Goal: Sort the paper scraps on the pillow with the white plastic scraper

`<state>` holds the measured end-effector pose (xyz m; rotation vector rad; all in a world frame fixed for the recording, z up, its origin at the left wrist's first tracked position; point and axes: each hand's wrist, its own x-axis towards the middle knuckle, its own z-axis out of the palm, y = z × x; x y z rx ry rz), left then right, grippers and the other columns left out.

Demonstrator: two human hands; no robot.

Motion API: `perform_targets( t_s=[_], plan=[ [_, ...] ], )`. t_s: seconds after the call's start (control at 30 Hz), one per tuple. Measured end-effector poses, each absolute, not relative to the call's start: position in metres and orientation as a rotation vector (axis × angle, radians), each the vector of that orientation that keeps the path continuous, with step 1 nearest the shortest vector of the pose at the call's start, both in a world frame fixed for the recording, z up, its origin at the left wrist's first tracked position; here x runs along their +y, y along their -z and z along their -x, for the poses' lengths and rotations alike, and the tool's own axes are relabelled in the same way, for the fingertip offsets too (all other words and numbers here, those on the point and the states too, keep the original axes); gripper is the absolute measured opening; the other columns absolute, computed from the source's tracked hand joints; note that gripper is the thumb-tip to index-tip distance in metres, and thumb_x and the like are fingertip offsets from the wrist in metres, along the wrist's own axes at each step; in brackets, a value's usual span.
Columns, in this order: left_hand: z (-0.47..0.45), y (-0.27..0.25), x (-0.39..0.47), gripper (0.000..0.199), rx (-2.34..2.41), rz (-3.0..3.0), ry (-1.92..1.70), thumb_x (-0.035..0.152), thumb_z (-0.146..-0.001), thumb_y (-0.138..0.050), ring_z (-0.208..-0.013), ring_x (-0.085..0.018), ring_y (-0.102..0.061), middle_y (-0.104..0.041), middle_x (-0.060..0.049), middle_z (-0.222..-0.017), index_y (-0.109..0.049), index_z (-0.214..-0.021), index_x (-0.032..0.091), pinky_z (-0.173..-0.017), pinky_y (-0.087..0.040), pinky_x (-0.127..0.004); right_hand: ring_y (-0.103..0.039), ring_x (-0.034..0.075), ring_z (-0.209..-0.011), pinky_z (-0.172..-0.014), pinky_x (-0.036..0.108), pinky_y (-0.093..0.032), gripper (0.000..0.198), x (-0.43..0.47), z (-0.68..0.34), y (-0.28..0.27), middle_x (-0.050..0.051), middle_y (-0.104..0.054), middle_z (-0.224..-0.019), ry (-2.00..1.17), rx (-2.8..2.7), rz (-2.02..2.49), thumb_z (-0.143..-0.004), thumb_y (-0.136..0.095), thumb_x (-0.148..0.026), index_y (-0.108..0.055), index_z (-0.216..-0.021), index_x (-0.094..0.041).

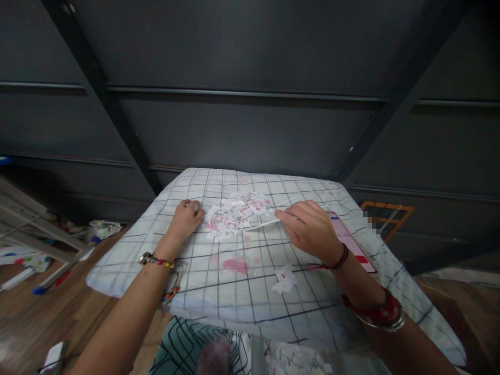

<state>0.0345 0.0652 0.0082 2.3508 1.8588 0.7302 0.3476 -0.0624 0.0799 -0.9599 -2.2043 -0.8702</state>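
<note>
Beside right hand [310, 229], phone [353, 247] with blurred digits [344, 235].

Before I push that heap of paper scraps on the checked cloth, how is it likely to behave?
The heap will probably spread apart rather than slide as one, since it's many small, separate pieces. It's likely light for its size, as the pieces look thin. Its near edge may shed bits first, where they lie more thinly spread.

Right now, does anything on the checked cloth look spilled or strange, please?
Yes: a blotchy pink patch on the cloth, lower in view than the large paper-scrap pile. Against the white it looks like a stain; whether wet, I cannot tell.
</note>
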Motion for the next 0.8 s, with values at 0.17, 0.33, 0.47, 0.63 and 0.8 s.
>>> perform_targets(
  t_s=[0.17,0.33,0.47,0.63,0.8],
  plan=[
    [-0.0348,-0.01,0.0641,0.035,1.848,-2.373,-0.703,0.03,-0.083,-0.044,-0.119,-0.03,-0.049,-0.062,-0.016,-0.108,-0.063,-0.107,0.012,-0.107,-0.039,-0.043,-0.045,0.016,-0.068,-0.065,0.031,-0.032,0.027,-0.0617,-0.3468,-0.0771,0.002,-0.06,-0.069,0.879,-2.229,1.047,-0.083,-0.043,-0.005,-0.066,-0.086,-0.018],
    [-0.0349,-0.0114,0.0635,0.04,1.864,-2.387,-0.657,0.031,-0.084,-0.042,-0.122,-0.03,-0.048,-0.06,-0.019,-0.112,-0.062,-0.111,0.009,-0.107,-0.038,-0.041,-0.045,0.015,-0.066,-0.064,0.03,-0.032,0.025,-0.0653,-0.3491,-0.0815,0.001,-0.059,-0.067,0.823,-2.257,0.945,-0.083,-0.044,-0.005,-0.066,-0.083,-0.018],
    [-0.0346,-0.012,0.063,0.039,1.844,-2.394,-0.656,0.03,-0.084,-0.042,-0.122,-0.03,-0.047,-0.06,-0.018,-0.113,-0.062,-0.111,0.009,-0.108,-0.038,-0.042,-0.046,0.016,-0.068,-0.064,0.031,-0.031,0.025,-0.0624,-0.3467,-0.0794,0.002,-0.06,-0.068,0.878,-2.193,0.991,-0.084,-0.044,-0.005,-0.066,-0.088,-0.017],
    [-0.0341,-0.0121,0.0626,0.039,1.836,-2.405,-0.672,0.031,-0.084,-0.042,-0.12,-0.029,-0.048,-0.061,-0.017,-0.111,-0.063,-0.11,0.009,-0.107,-0.038,-0.042,-0.044,0.016,-0.065,-0.063,0.031,-0.031,0.026,-0.0617,-0.345,-0.0778,0.002,-0.058,-0.066,0.878,-2.24,1.027,-0.082,-0.043,-0.004,-0.066,-0.081,-0.017],
    [-0.0337,-0.0108,0.0636,0.039,1.832,-2.396,-0.688,0.03,-0.084,-0.042,-0.12,-0.03,-0.048,-0.062,-0.016,-0.111,-0.063,-0.11,0.01,-0.107,-0.038,-0.043,-0.047,0.016,-0.065,-0.063,0.03,-0.034,0.024,-0.0657,-0.3478,-0.0831,0.001,-0.061,-0.066,0.799,-2.183,0.952,-0.082,-0.045,-0.005,-0.065,-0.083,-0.017]
  ],
)
